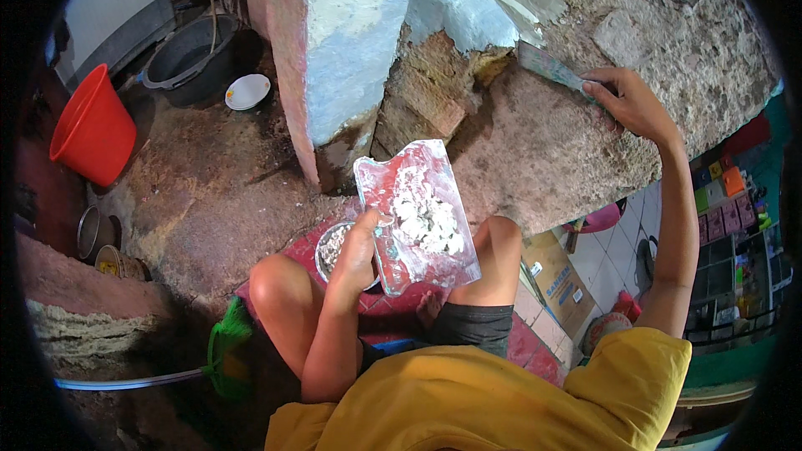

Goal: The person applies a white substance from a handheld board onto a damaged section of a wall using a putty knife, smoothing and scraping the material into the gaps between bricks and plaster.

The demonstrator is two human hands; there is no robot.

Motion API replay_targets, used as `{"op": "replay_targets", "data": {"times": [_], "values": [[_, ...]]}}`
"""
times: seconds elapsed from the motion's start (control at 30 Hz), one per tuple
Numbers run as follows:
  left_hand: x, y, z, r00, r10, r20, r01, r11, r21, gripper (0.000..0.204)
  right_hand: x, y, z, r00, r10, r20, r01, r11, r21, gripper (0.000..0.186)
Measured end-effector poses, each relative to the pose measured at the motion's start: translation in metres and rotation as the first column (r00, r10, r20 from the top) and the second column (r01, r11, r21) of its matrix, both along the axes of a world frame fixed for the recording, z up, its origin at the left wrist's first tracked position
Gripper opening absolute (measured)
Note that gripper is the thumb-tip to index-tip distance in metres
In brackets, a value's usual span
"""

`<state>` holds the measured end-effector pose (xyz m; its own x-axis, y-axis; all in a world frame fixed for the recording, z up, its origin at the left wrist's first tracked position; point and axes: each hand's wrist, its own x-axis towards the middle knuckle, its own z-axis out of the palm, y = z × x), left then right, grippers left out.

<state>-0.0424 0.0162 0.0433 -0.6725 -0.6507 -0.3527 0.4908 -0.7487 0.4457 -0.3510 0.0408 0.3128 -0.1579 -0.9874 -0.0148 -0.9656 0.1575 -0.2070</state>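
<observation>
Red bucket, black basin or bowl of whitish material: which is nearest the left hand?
The bowl of whitish material, partly hidden behind the left hand; the red bucket and black basin stand well away at the picture's upper left.

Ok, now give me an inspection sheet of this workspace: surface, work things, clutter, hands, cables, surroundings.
Surface: rough grey masonry; beside it, white and pale-blue coating with a bare, broken patch.
Work things: red board bearing white paste; scraper; bowl of whitish material, partly hidden.
Clutter: red bucket, black tub, white dish and green broom at left; cardboard at right.
Hands: left hand grips the board; right hand holds the scraper, blade near the broken patch, contact unclear.
Cables: nothing seen.
Surroundings: pale tiled floor and loaded shelving at right.
</observation>
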Motion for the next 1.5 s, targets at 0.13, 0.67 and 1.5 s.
{"op": "replay_targets", "data": {"times": [0.13, 0.67, 1.5], "values": [[-0.003, -0.001, -0.008, 1.000, 0.000, -0.030, 0.000, 1.000, 0.009, 0.030, 0.007, -0.010, 0.019, 0.998, -0.031, -0.062, 0.034, 0.998, 0.054, 0.028], [0.001, 0.006, 0.014, 0.999, -0.045, 0.029, 0.049, 0.989, -0.139, 0.036, 0.011, -0.037, 0.054, 0.923, 0.239, -0.300, -0.242, 0.970, 0.028, 0.020], [-0.003, 0.008, -0.002, 0.994, -0.013, 0.112, 0.048, 0.949, -0.313, 0.038, 0.012, -0.056, 0.081, 0.843, 0.268, -0.466, -0.321, 0.946, -0.037, 0.017]]}}
